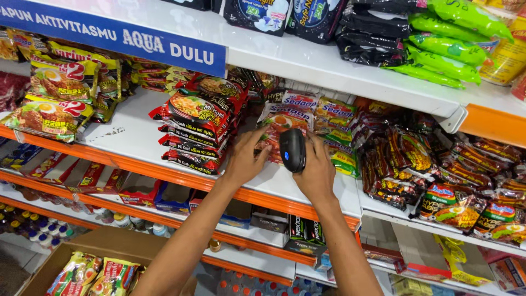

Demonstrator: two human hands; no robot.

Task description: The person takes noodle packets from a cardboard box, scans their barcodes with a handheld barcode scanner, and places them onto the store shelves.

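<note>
My right hand grips a black handheld scanner with a small blue light, held upright in front of a stack of white and red instant noodle packets on the white shelf. My left hand reaches to the same stack, its fingers touching the front packet's left edge. Directly left of that hand stands a pile of black and red noodle packets.
Yellow noodle packets lie at the shelf's left, dark red packets at its right. Black and green packs fill the upper shelf. A cardboard box with noodle packets sits below left. Small boxes and bottles line the lower shelves.
</note>
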